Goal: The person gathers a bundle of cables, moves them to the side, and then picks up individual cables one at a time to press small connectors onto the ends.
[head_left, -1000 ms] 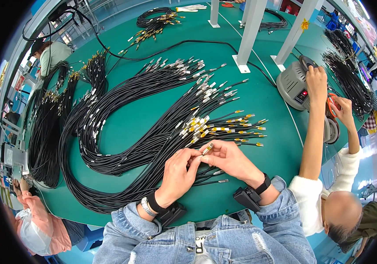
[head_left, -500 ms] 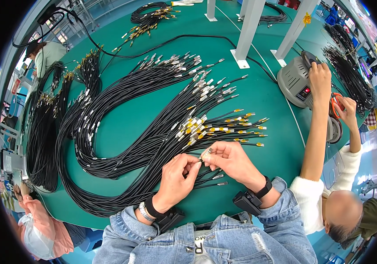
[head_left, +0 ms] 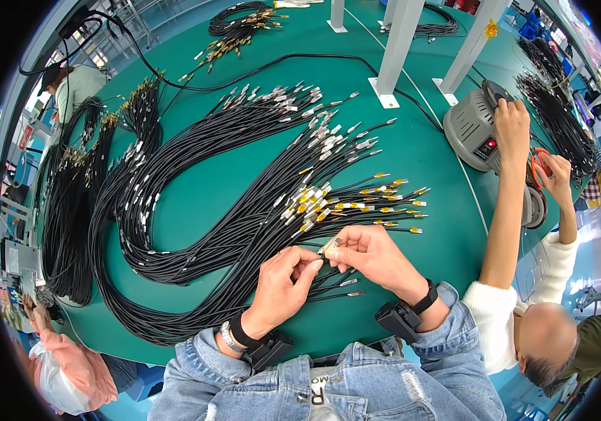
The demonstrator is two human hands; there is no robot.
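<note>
My left hand [head_left: 279, 289] pinches a black cable near its end, just in front of a thick bundle of black cables [head_left: 195, 309]. Thumb and fingertips of my right hand [head_left: 376, 261] are closed on the small metallic end piece [head_left: 333, 243] of that cable. The two hands nearly touch, and the fingers partly hide the join. Beyond them fan out cable ends with yellow tabs [head_left: 385, 203] and silver tips. Several loose cable ends [head_left: 348, 282] lie beneath my right hand.
More cable bundles lie left [head_left: 69, 231] and far [head_left: 234, 28] on the green table [head_left: 314, 70]. White posts [head_left: 393, 56] stand at the back. A co-worker's arm [head_left: 500, 217] reaches to a grey machine [head_left: 470, 130] on the right; their other hand holds orange-handled scissors [head_left: 539, 166].
My right hand has shifted very slightly, and the metallic end piece shows a little more tilted. My left hand stays almost in place.
</note>
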